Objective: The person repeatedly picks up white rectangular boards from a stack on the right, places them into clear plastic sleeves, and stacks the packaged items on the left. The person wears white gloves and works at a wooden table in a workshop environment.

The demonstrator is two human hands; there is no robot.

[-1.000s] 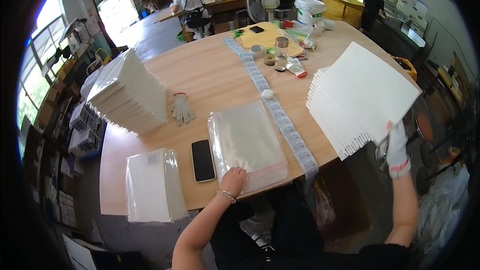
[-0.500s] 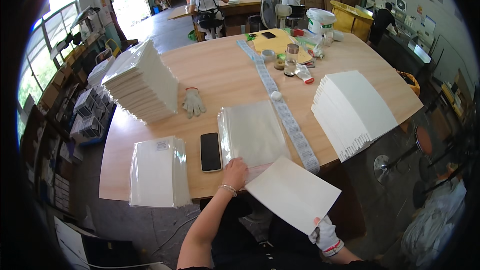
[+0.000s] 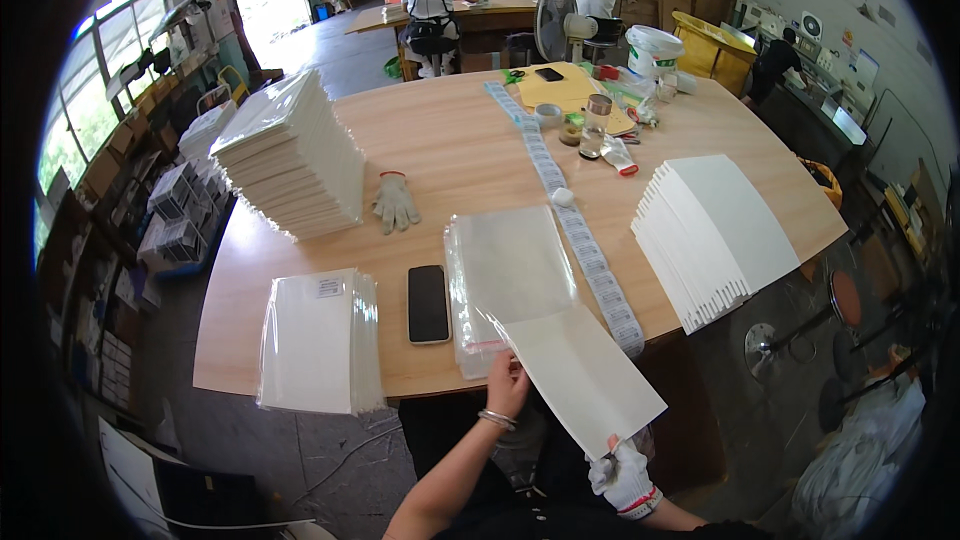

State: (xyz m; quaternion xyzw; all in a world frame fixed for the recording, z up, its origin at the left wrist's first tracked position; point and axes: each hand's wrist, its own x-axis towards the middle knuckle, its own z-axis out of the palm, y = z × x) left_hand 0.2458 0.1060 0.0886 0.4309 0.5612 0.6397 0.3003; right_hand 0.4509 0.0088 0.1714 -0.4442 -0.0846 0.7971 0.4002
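Observation:
A white sheet of board or paper (image 3: 585, 375) slants over the table's front edge, its near corner gripped by my right hand (image 3: 625, 478) in a white glove with bare fingertips. Its far end lies over or in the mouth of the top clear plastic bag (image 3: 510, 260); I cannot tell how far in. My bare left hand (image 3: 508, 387), a bracelet at its wrist, has its fingers curled at the bag's near edge, beside the sheet's left side. A black phone (image 3: 428, 304) lies left of the bag pile. Farther left is a short stack of bagged white sheets (image 3: 315, 340).
A tall stack of bagged sheets (image 3: 290, 155) stands back left, near a loose glove (image 3: 396, 202). A label strip (image 3: 590, 250) with a white round object (image 3: 563, 197) runs right of the bags. A fanned stack of white sheets (image 3: 710, 230) lies right. A glass jar (image 3: 594, 127) stands farther back.
The white sheet's far end has moved onto the bag's near edge, and the sheet has turned steeper. My left hand has shifted right and curled its fingers; my right hand moved slightly left.

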